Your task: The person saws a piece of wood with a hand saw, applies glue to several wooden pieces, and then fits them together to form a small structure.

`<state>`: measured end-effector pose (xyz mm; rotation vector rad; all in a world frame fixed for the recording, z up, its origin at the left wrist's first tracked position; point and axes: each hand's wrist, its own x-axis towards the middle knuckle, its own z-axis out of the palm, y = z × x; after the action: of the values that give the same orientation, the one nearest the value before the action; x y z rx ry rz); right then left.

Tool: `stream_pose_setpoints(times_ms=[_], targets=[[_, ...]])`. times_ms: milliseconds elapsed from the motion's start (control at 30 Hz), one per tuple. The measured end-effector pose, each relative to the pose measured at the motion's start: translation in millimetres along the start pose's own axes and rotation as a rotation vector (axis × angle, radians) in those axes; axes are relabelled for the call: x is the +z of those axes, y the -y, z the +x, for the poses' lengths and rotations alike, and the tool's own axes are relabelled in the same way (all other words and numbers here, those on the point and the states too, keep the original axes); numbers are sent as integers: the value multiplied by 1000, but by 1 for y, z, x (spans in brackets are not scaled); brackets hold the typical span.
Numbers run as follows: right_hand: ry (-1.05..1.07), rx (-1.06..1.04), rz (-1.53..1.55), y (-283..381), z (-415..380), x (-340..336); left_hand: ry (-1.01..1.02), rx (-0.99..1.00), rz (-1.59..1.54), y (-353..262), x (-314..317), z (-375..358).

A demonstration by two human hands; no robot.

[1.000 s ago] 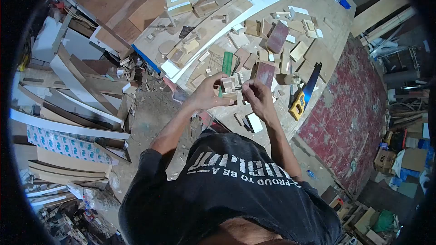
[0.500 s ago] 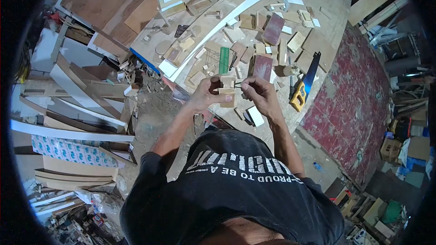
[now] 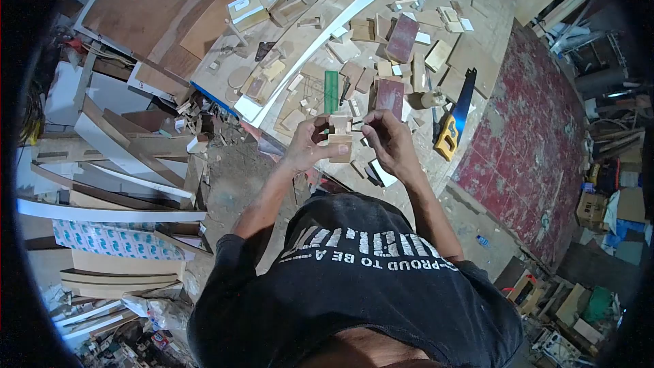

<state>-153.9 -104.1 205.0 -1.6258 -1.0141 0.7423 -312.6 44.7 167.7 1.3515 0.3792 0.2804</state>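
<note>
Over the near edge of the worktable, my left hand is closed round a small wooden block assembly, thumb along its near side and fingers at its left. Close on the right of it is my right hand, with thumb and forefinger pinched together on a thin dark stick that points at the block assembly. The stick's tip overlaps the wood in this view. Just beyond the hands lie a green strip and a maroon-faced block.
A yellow-handled handsaw rests at the table's right. Several wood offcuts, another maroon block and a long white strip cover the worktable. Curved boards are stacked at left; a dusty red panel lies at right.
The view has shifted slightly, moving the table's contents a little left and up in the picture. Both hands keep their holds, with the thin stick still at the wooden block assembly.
</note>
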Motion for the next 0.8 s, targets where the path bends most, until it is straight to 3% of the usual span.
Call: stream_pose_setpoints(times_ms=[233,333,400,533,600,733,800], targets=[[3,-231,55,-7,-1,3,10,-102,-107,-8,2,-4],[-23,-166,131,5,-1,-1,-2,-137,-116,-15,4,-6],[101,125,-21,15,-1,-8,-1,-80,-61,-10,2,-6],[108,116,-75,12,-6,-5,10,-22,-16,-5,-2,-6],[43,-180,-74,0,-5,-2,7,-33,-35,-2,-2,-7],[5,-244,-7,-2,-5,1,-11,-15,-63,0,-1,-9],[105,123,294,3,-7,0,-16,15,-26,-1,2,-10]])
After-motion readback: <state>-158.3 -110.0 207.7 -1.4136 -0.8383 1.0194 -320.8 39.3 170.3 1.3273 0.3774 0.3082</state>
